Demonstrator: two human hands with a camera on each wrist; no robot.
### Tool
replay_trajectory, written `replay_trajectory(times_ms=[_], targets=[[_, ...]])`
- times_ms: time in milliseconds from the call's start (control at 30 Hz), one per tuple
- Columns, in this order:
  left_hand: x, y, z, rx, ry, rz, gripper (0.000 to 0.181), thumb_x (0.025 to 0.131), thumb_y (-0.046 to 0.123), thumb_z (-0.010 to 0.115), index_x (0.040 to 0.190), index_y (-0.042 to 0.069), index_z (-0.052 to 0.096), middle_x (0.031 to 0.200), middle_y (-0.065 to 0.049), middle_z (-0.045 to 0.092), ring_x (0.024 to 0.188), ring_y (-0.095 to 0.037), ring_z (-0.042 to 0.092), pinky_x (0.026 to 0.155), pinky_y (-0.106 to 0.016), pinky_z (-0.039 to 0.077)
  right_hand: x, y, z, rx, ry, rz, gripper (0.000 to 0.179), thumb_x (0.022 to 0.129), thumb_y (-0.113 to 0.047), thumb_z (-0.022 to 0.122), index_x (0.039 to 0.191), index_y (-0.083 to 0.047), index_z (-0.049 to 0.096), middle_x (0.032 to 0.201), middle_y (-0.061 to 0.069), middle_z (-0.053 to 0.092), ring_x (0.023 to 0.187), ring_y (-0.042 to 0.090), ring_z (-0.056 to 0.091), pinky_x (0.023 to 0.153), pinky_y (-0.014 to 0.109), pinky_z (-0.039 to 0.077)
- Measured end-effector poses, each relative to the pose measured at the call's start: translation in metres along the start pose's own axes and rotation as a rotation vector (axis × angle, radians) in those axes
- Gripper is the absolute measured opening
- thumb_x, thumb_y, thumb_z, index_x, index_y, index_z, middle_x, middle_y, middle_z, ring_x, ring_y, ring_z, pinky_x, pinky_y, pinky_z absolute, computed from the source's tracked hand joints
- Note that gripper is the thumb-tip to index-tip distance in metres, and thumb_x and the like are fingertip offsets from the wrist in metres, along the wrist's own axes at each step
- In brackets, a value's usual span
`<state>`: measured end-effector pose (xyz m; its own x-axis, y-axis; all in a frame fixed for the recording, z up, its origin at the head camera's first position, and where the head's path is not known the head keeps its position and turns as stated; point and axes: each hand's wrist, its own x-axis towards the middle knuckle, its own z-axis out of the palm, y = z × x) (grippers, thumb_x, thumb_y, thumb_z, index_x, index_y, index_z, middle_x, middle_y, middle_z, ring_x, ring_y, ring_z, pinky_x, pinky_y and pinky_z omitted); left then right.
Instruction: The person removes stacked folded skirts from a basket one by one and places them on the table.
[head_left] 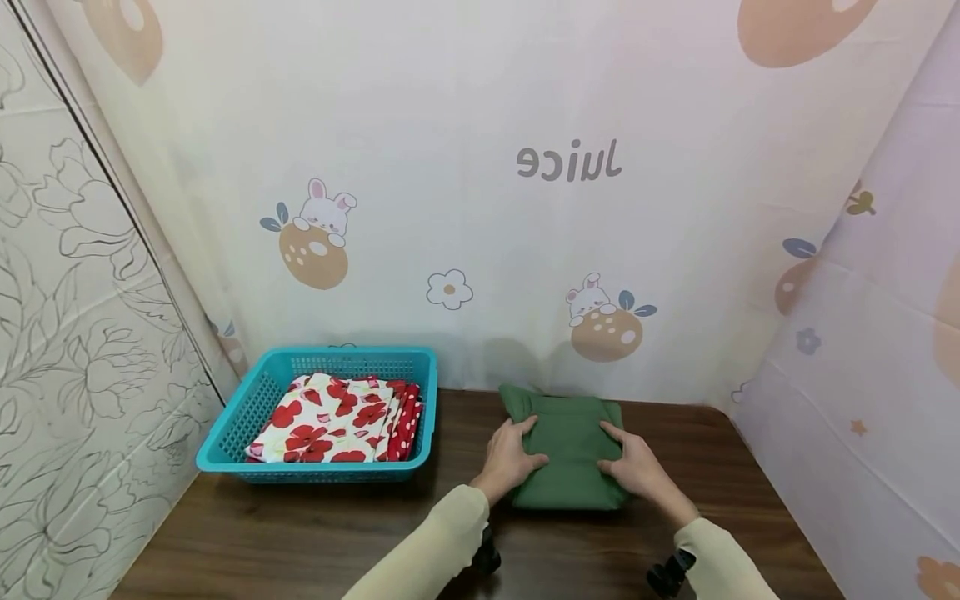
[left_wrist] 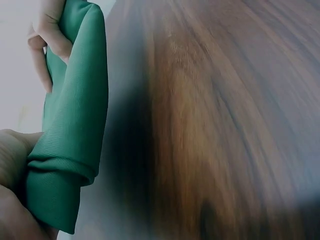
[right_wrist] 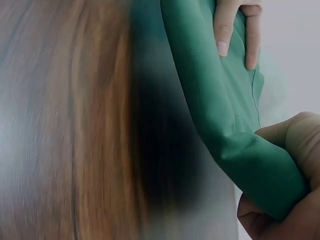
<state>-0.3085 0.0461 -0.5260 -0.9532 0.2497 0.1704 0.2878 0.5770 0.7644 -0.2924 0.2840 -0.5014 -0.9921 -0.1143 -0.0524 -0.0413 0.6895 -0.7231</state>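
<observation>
A folded green cloth (head_left: 573, 454) is held between both hands over the right part of the table, its near edge thick and rounded. My left hand (head_left: 507, 457) grips its left side, thumb on top and other fingers partly hidden at the edge. On the opposite side, my right hand (head_left: 636, 462) grips the cloth, with the thumb also on the upper face. Both wrist views show a dark gap and shadow below the green cloth (left_wrist: 82, 100), so it appears raised off the wood. In the right wrist view, fingers wrap round a bent end of the cloth (right_wrist: 260, 170).
A turquoise plastic basket (head_left: 213, 454) stands at the left of the brown wooden table (head_left: 315, 529). Inside lie folded white fabric with red flowers (head_left: 322, 421) and red dotted fabric (head_left: 405, 425). Printed curtains (head_left: 465, 208) enclose the table's back and sides.
</observation>
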Motion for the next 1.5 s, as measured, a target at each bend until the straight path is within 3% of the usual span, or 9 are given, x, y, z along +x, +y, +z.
replay_trajectory(times_ms=[133, 267, 500, 767, 900, 1000, 1100, 1300, 1500], targets=[[0.005, 0.0, 0.02, -0.011, 0.011, -0.009, 0.071, 0.079, 0.029, 0.08, 0.143, 0.022, 0.049, 0.136, -0.012, 0.053, 0.117, -0.029, 0.057, 0.089, -0.042, 0.052, -0.002, 0.012, -0.006, -0.01, 0.023, 0.015, 0.074, 0.085, -0.003, 0.066, 0.15, -0.003, 0.032, 0.13, 0.036, 0.053, 0.042, 0.012, 0.029, 0.045, 0.031, 0.038], [0.004, -0.002, 0.041, 0.013, -0.015, -0.033, 0.072, 0.079, 0.031, 0.08, 0.144, 0.024, 0.047, 0.14, -0.014, 0.05, 0.119, -0.031, 0.056, 0.087, -0.042, 0.053, -0.006, 0.027, -0.009, -0.038, 0.022, 0.027, 0.074, 0.083, 0.0, 0.066, 0.149, 0.0, 0.032, 0.143, 0.04, 0.035, 0.043, 0.012, 0.035, 0.046, 0.031, 0.039], [0.011, 0.007, 0.066, 0.08, -0.049, -0.052, 0.075, 0.077, 0.036, 0.081, 0.144, 0.029, 0.046, 0.119, -0.005, 0.057, 0.08, -0.015, 0.058, 0.06, -0.027, 0.046, -0.01, 0.057, -0.02, -0.053, 0.03, 0.059, 0.074, 0.081, 0.001, 0.065, 0.148, 0.002, 0.032, 0.141, 0.043, 0.033, 0.044, 0.014, 0.034, 0.048, 0.031, 0.04], [0.022, 0.03, 0.092, 0.142, -0.067, -0.057, 0.075, 0.078, 0.043, 0.078, 0.143, 0.032, 0.045, 0.121, -0.003, 0.057, 0.069, -0.014, 0.054, 0.057, -0.028, 0.044, -0.017, 0.077, -0.043, -0.09, 0.049, 0.105, 0.076, 0.08, 0.002, 0.062, 0.148, 0.004, 0.03, 0.14, 0.046, 0.03, 0.044, 0.013, 0.031, 0.047, 0.032, 0.037], [0.026, 0.032, 0.096, 0.206, -0.092, -0.048, 0.075, 0.079, 0.05, 0.074, 0.145, 0.033, 0.042, 0.13, -0.005, 0.055, 0.076, -0.017, 0.059, 0.06, -0.029, 0.047, -0.014, 0.077, -0.048, -0.151, 0.045, 0.112, 0.077, 0.079, 0.003, 0.06, 0.149, 0.005, 0.028, 0.144, 0.046, 0.022, 0.055, 0.026, 0.045, 0.05, 0.032, 0.038], [0.03, 0.034, 0.095, 0.239, -0.131, -0.039, 0.078, 0.08, 0.053, 0.072, 0.147, 0.03, 0.04, 0.131, -0.004, 0.054, 0.08, -0.016, 0.059, 0.062, -0.027, 0.047, -0.01, 0.078, -0.05, -0.225, 0.049, 0.106, 0.077, 0.078, 0.004, 0.059, 0.149, 0.005, 0.028, 0.144, 0.047, 0.017, 0.083, 0.042, 0.053, 0.054, 0.034, 0.039], [0.033, 0.037, 0.094, 0.266, -0.172, -0.027, 0.081, 0.08, 0.054, 0.071, 0.149, 0.027, 0.037, 0.13, -0.004, 0.053, 0.078, -0.014, 0.057, 0.06, -0.025, 0.045, -0.005, 0.081, -0.053, -0.285, 0.058, 0.087, 0.076, 0.078, 0.006, 0.057, 0.148, 0.006, 0.029, 0.143, 0.049, 0.018, 0.107, 0.051, 0.047, 0.059, 0.035, 0.04], [0.037, 0.041, 0.094, 0.301, -0.212, -0.028, 0.087, 0.079, 0.058, 0.07, 0.151, 0.025, 0.033, 0.135, -0.004, 0.049, 0.083, -0.015, 0.059, 0.061, -0.025, 0.046, 0.002, 0.09, -0.058, -0.343, 0.071, 0.051, 0.073, 0.079, 0.002, 0.062, 0.146, 0.007, 0.032, 0.134, 0.043, 0.037, 0.11, 0.052, 0.05, 0.07, 0.041, 0.046], [0.04, 0.048, 0.094, 0.302, -0.233, -0.047, 0.088, 0.079, 0.057, 0.071, 0.151, 0.024, 0.033, 0.143, -0.007, 0.044, 0.097, -0.02, 0.062, 0.07, -0.028, 0.051, 0.001, 0.098, -0.064, -0.341, 0.086, 0.037, 0.073, 0.081, -0.006, 0.07, 0.145, 0.004, 0.037, 0.133, 0.041, 0.039, 0.113, 0.057, 0.046, 0.081, 0.058, 0.048]])
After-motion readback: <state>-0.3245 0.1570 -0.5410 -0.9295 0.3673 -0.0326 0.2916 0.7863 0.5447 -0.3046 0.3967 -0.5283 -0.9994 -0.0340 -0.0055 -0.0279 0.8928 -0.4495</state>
